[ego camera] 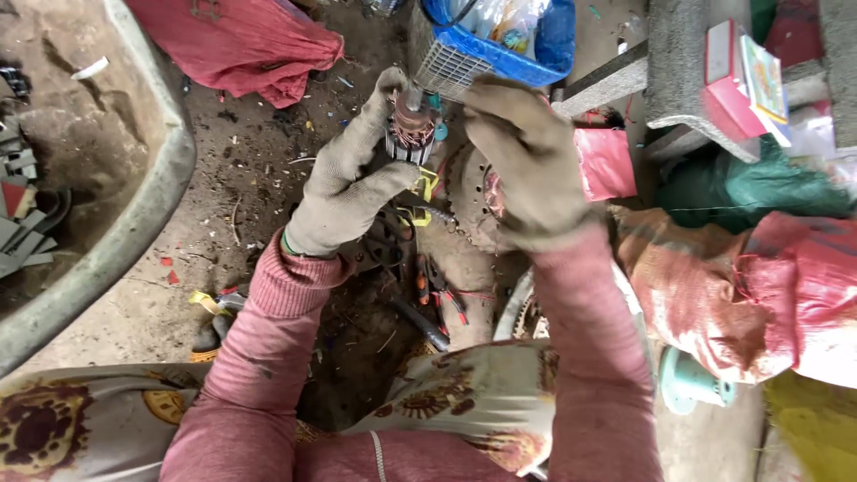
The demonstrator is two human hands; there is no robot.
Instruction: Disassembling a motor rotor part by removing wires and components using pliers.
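Gloved left hand (pixel 344 183) grips a copper-wound motor armature (pixel 409 128) (likely heavy, rigid; best held by its steel core); right hand (pixel 527 156), at three o'clock, fingers curled, grasp unclear.

Tight around the hands
Blue basket (pixel 500 54) blocks ahead, red sacks (pixel 759 286) crowd right; bare ground (pixel 241 178) lies open left.

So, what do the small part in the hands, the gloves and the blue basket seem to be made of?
The motor rotor, held by the left hand, looks like grey metal wound with shiny copper-coloured wire. The gloves, as on the right hand, look like knitted fabric, dull grey and soiled. The blue basket seems moulded plastic, judging by its smooth rim and regular grid wall.
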